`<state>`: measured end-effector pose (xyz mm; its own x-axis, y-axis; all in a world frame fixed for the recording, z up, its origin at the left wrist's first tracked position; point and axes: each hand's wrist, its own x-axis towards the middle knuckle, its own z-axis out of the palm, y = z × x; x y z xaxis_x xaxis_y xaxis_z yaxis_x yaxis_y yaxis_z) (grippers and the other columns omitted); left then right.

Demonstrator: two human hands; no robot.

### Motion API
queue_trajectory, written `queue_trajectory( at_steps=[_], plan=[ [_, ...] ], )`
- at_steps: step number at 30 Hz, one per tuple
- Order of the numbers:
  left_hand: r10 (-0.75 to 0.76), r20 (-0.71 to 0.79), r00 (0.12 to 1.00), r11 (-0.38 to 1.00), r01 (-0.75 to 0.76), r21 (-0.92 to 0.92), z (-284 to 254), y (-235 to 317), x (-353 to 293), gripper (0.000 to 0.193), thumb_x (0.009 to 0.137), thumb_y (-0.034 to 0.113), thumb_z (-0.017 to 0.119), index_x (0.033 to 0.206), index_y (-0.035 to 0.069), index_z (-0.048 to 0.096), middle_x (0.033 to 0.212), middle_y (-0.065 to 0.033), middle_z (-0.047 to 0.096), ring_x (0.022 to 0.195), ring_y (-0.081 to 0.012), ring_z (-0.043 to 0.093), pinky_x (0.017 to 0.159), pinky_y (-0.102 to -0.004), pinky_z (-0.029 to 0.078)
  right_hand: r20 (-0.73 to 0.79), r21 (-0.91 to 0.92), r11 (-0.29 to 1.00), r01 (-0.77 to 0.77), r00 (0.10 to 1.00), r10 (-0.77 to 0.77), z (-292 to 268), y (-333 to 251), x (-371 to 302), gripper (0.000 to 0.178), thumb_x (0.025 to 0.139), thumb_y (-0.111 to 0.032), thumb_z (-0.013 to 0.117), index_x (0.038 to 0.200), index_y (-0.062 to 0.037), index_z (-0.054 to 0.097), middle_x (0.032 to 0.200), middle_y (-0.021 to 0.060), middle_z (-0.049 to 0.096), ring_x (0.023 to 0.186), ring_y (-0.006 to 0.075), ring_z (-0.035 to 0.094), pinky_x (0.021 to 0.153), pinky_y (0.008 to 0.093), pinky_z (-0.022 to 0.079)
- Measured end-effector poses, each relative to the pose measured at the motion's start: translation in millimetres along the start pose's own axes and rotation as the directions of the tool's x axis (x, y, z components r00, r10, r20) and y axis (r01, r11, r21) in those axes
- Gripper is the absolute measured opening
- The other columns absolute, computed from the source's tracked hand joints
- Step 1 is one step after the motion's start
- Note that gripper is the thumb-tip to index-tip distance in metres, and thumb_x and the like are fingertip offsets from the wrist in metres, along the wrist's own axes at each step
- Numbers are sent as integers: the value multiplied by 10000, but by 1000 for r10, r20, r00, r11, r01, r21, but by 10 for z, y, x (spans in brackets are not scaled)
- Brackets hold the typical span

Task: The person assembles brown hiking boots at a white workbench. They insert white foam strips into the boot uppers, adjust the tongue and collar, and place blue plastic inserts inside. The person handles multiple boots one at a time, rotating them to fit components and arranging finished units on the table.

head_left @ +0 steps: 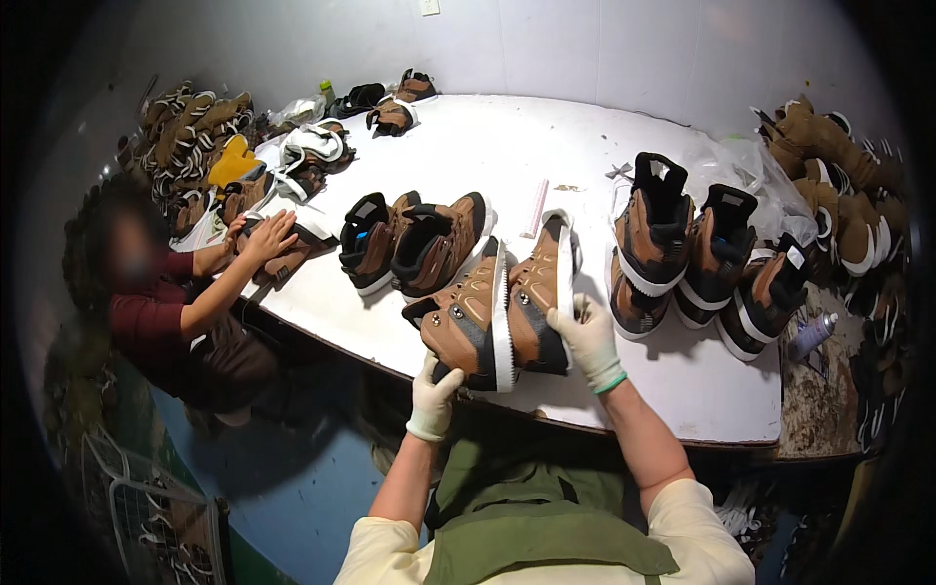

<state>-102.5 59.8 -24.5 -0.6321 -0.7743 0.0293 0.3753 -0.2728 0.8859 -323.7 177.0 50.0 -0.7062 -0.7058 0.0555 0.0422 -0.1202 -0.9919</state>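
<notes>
At the table's near edge I hold a pair of brown and black work boots side by side. My left hand (432,400), in a white glove, is closed on the heel end of the left boot (460,330). That boot is tipped on its side, its white-edged sole turned toward the other one. My right hand (589,343), gloved too with a green cuff, grips the right boot (534,302) by its heel end. Just beyond my left hand stand two more boots, a left one (369,244) and a right one (439,244).
Several boots (658,229) stand stacked and grouped at right on the white table (468,146). Past them are a spray can (811,333), clear plastic and piled brown uppers (858,210). At left a co-worker (166,312) handles a boot beside another shoe pile (190,127).
</notes>
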Motion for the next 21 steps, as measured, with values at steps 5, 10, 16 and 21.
queue_trajectory(
  at_steps=[5, 10, 16, 21],
  plan=[
    [-19, -56, 998, 999, 20, 30, -74, 65, -69, 527, 829, 242, 741, 1259, 1, 554, 1019, 1, 622, 782, -79, 544, 672, -229, 425, 120, -304, 873, 381, 925, -361, -104, -915, -144, 105, 873, -97, 695, 882, -30, 615, 749, -48, 569, 653, 25, 486, 575, 188, 400],
    [64, 1, 998, 986, -64, 157, 3, -214, 105, 463, 857, 116, 702, 1279, 4, 548, 1090, 12, 590, 899, -65, 531, 768, -210, 424, 5, -135, 747, 651, 755, -656, -117, -1553, -237, 115, 942, -63, 630, 842, -53, 575, 704, -78, 505, 616, -7, 395, 537, 170, 303],
    [16, 21, 1000, 971, -21, 236, 414, -574, 111, 368, 866, 124, 662, 1206, 26, 558, 1006, -52, 620, 806, -151, 603, 704, -270, 501, 194, -324, 843, 430, 902, -386, 197, -1166, -161, 165, 909, -142, 659, 813, -31, 584, 710, -28, 572, 643, 71, 466, 582, 246, 405],
    [10, 198, 980, 679, -152, 718, 387, -687, 69, 541, 872, 251, 657, 1315, -14, 497, 1353, -203, 506, 1256, -312, 502, 1041, -388, 409, 72, 98, 994, 49, 996, -56, -300, -232, 238, 258, 866, -145, 688, 1041, 43, 671, 947, 28, 659, 822, 105, 590, 713, 260, 481]
  ],
)
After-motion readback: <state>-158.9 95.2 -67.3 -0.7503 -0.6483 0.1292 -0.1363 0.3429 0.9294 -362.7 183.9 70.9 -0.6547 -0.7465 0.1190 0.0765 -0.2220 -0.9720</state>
